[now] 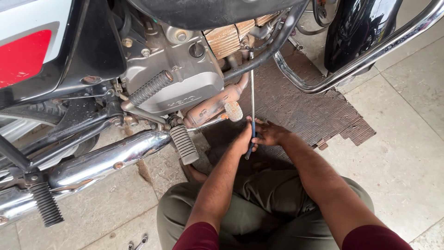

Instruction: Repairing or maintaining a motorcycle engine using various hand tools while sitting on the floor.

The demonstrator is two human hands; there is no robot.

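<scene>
Left hand [243,139] and right hand [269,134] clasped round a long blue-handled steel screwdriver [252,99], shaft reaching up beneath the grey motorcycle engine [178,76], chrome exhaust pipe [106,159] alongside

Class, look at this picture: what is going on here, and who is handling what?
A person sits on the floor beside a motorcycle, seen from their own head. Both hands grip a long screwdriver: the left hand and right hand close around its blue handle. The screwdriver has a thin metal shaft that runs up to the engine, its tip near the cylinder under the frame tube. A chrome exhaust pipe and a footrest lie left of the hands, and a worn brown mat is underneath.
</scene>
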